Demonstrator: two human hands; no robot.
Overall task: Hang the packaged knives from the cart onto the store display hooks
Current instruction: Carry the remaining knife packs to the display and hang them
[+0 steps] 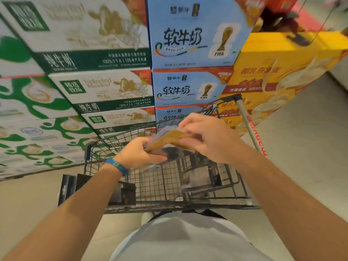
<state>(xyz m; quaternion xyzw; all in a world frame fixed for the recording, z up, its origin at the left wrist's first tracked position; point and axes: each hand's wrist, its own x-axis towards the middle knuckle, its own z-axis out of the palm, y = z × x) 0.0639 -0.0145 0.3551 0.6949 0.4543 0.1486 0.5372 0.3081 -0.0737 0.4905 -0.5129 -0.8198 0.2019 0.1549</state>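
Above the black wire shopping cart (165, 202) I hold a packaged knife (167, 140), a clear plastic pack with a tan card backing. My left hand (137, 153), with a blue wristband, grips its near left end. My right hand (209, 136) grips its far right end from above. More packaged knives (197, 176) lie in the cart basket below, partly hidden by my hands. No display hooks are in view.
Stacked milk cartons fill the view ahead: green and white cartons (79, 91) on the left, blue cartons (188, 53) in the middle, yellow cartons (273, 78) on the right. The cart handle (248, 125) runs along the right. Pale floor (310, 138) lies to the right.
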